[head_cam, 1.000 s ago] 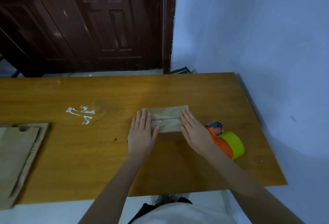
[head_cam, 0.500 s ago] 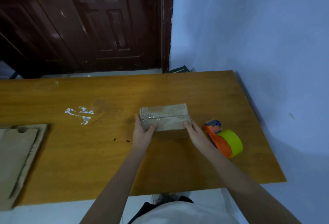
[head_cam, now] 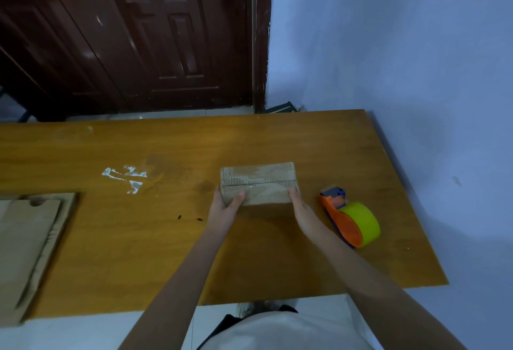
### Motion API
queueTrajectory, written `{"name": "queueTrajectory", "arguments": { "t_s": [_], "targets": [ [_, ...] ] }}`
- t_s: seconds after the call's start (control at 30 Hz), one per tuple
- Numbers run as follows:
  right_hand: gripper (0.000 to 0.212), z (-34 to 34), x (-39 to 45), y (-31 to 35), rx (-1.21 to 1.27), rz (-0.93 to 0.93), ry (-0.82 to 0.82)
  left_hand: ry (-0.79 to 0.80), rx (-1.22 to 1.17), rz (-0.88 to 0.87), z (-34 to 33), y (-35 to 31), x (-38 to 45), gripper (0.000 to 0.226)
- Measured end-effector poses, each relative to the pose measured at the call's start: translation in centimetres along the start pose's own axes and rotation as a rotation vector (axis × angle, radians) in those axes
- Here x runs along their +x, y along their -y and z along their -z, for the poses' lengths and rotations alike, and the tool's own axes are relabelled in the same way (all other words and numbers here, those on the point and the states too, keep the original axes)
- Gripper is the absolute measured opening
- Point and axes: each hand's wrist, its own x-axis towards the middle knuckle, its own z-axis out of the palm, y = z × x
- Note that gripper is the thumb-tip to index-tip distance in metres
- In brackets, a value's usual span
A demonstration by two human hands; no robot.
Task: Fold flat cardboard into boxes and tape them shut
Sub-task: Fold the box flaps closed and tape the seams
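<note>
Both hands grip taped box (head_cam: 259, 184): left hand (head_cam: 225, 208) thumb on top, right hand (head_cam: 301, 210) fingers hidden. Tape dispenser (head_cam: 350, 222) at 4 o'clock on bench (head_cam: 305, 138)

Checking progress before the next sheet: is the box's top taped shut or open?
Shut. The box's top flaps meet flat at a centre seam with shiny tape along it.

Bare forearms, no sleeves showing; white top (head_cam: 280, 333) at bottom edge; dark garment (head_cam: 222, 327) beneath it.
</note>
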Motion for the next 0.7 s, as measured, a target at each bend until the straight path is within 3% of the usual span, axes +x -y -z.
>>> {"name": "queueTrajectory", "arguments": {
  "t_s": [0.1,0.2,0.3,0.4,0.57,0.7],
  "targets": [
    [0.102,-0.4,0.2,0.0,0.033,-0.026,-0.133,0.04,0.093,0.007,0.4,-0.9,0.5,0.072],
    [0.085,-0.1,-0.3,0.3,0.088,-0.05,-0.359,0.025,0.291,-0.068,1.4,-2.8,2.0,0.093],
    [0.065,-0.7,-1.2,0.8,0.333,-0.198,-0.212,0.068,0.435,-0.126,2.5,-3.9,3.7,0.085],
    [0.068,-2.3,-1.7,1.5,0.425,-0.245,-0.02,0.134,0.387,-0.054,2.7,-4.2,4.4,0.073],
    [0.075,-3.5,-0.4,2.3,0.313,-0.128,-0.06,0.075,0.413,-0.062,2.0,-3.7,3.3,0.064],
    [0.065,-2.3,0.4,3.3,0.196,-0.017,-0.099,0.127,0.503,-0.058,1.0,-3.0,1.6,0.078]
  ]
}}
